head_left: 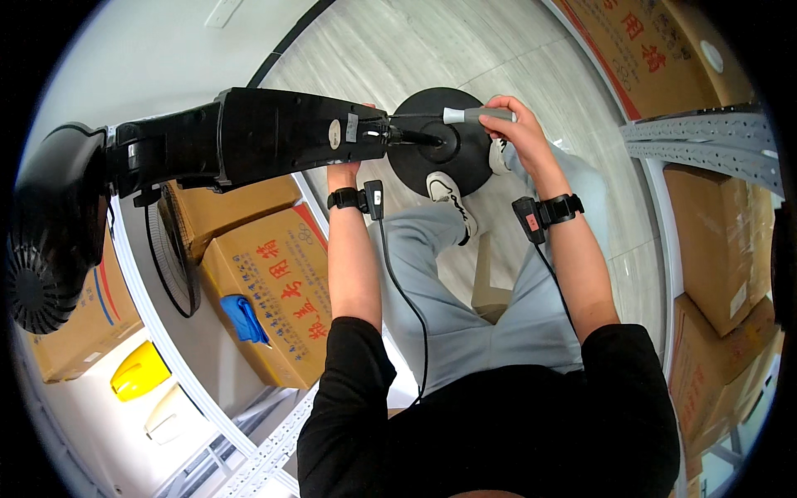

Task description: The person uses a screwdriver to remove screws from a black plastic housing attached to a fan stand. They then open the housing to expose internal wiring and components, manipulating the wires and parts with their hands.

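Note:
A black pedestal fan (290,137) lies across the upper left, its column tilted toward me and its motor housing at the far left. My left hand (344,174) is closed round the end of its black control housing, mostly hidden beneath it. A screwdriver (457,115) with a grey and white handle is pinched in the fingers of my right hand (521,133). Its thin shaft points left to the housing's end; whether the tip touches a screw cannot be made out. Below stands the fan's round black base (415,178) on the floor.
Cardboard boxes (274,274) fill a shelf at the left, with a blue cloth-like item (243,319) on one. A yellow plastic piece (141,371) lies lower left. Metal shelving (706,137) with more boxes stands at the right. Cables hang from both wrist straps.

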`<action>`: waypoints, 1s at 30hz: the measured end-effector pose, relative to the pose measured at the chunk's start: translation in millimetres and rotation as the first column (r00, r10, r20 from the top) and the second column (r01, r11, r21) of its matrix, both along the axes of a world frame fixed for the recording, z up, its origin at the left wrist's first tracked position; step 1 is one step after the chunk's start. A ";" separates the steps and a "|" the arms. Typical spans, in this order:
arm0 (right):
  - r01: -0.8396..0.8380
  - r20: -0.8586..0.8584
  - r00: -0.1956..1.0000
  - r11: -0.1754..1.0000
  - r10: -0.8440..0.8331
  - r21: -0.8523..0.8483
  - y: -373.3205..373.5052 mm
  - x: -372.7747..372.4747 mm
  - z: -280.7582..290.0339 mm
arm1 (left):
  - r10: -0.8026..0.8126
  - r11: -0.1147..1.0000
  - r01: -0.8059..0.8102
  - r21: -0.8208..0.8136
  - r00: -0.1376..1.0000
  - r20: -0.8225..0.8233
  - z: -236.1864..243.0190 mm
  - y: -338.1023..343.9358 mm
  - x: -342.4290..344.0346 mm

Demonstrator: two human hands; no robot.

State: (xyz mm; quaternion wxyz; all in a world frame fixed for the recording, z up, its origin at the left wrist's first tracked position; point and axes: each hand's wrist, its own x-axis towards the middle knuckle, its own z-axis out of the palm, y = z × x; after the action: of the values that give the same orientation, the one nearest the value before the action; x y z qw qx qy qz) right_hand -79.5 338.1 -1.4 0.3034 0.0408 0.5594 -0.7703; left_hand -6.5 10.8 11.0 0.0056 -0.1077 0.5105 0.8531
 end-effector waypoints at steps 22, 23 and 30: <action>0.002 -0.028 1.000 1.000 -0.001 0.026 -20.6 14.8 -1.3 | -0.098 0.969 0.102 -0.226 0.995 0.025 10.6 3.2 -8.8; -0.001 -0.036 0.999 1.000 0.002 0.024 -22.1 16.8 -0.9 | -0.095 0.967 0.096 -0.235 0.995 0.016 7.8 2.3 -10.2; 0.071 -0.524 0.851 0.985 0.023 0.160 -23.2 21.8 -10.1 | -0.091 0.984 0.092 -0.151 0.996 0.010 -3.3 -6.2 -11.8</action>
State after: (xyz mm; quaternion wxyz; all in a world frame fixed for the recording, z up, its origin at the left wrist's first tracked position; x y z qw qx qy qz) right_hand -57.8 314.9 -11.5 0.1251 -0.1374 0.6851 -0.7043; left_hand -18.2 4.6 7.7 0.0373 -0.0854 0.5783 0.8105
